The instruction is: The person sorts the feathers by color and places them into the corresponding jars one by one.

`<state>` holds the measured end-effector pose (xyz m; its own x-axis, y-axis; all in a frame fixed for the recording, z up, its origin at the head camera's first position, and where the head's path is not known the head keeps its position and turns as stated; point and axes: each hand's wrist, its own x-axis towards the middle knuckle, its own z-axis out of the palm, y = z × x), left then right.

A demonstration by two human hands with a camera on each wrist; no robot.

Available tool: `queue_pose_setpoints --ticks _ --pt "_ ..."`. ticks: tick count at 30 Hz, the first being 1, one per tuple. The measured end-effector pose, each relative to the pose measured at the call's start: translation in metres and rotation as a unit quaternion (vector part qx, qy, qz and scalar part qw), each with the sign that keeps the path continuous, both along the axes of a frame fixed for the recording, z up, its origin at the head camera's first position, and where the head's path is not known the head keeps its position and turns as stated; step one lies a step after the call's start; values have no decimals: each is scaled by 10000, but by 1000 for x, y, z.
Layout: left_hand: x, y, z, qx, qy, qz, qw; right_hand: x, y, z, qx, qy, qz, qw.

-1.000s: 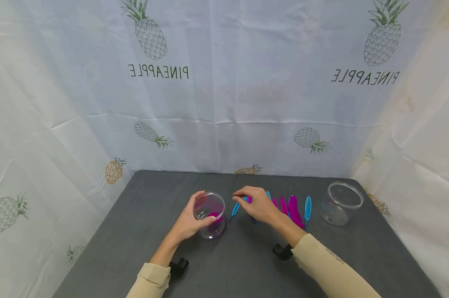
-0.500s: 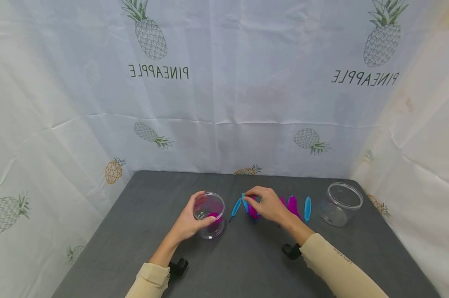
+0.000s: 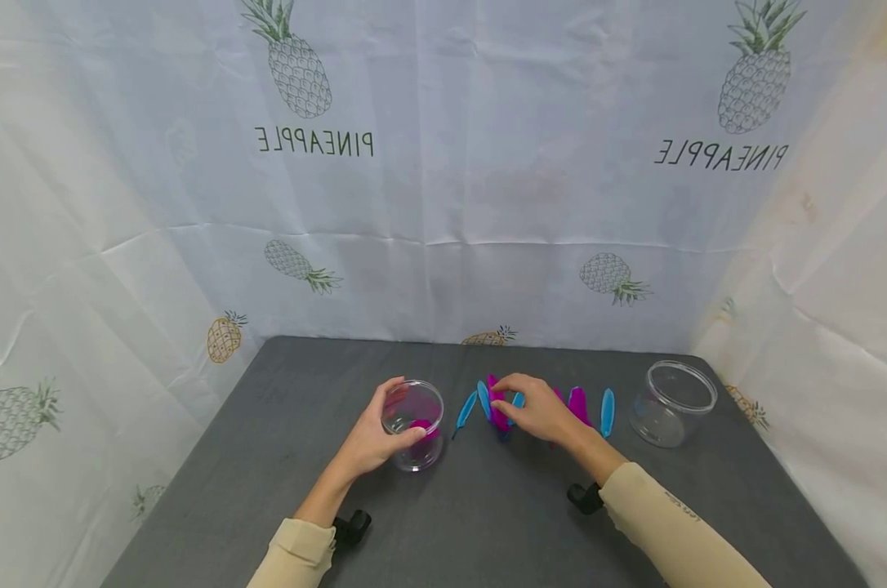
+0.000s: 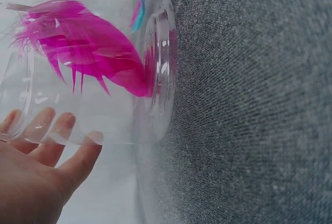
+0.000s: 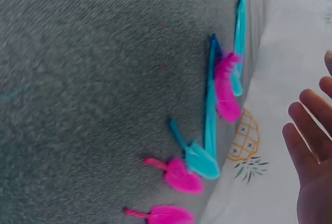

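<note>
My left hand point(image 3: 376, 434) grips a clear jar point(image 3: 412, 465) from its left side, thumb at the front. Inside the jar, a magenta feather point(image 4: 88, 45) leans, plainly visible in the left wrist view. My right hand point(image 3: 542, 411) hovers over a row of feathers, thumb and index finger apart beside a magenta feather point(image 3: 496, 408). In the right wrist view, that hand point(image 5: 314, 151) has its fingers spread and holds nothing. Left of it lie two blue feathers, one slanted point(image 3: 466, 410) and one close to the magenta one point(image 3: 483, 398).
A second clear jar point(image 3: 671, 420) stands at the right of the dark table point(image 3: 443, 531). Between it and my right hand lie a blue feather point(image 3: 608, 412) and a magenta feather point(image 3: 578, 404). White cloth printed with pineapples hangs around the table's back and sides.
My right hand has moved right, away from the left blue feathers to beside the magenta one. Its fingertips have left the blue feather's tip. My left hand and the jar have stayed put.
</note>
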<state>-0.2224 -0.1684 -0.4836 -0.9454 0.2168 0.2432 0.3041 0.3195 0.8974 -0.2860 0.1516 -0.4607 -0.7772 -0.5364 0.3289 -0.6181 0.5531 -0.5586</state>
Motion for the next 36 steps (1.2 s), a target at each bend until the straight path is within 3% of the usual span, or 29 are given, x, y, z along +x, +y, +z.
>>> queue_pose_setpoints --ticks 16,27,36 --pt "-1 -1 0 0 -117 -30 9999 -8 16 -21 846 -838 191 9927" --pt "-2 -1 1 105 -69 -57 9999 -12 20 -30 1181 -921 319 9882" --pt "-1 0 2 204 -34 -98 9997 -15 20 -39 1393 -606 545 9869"
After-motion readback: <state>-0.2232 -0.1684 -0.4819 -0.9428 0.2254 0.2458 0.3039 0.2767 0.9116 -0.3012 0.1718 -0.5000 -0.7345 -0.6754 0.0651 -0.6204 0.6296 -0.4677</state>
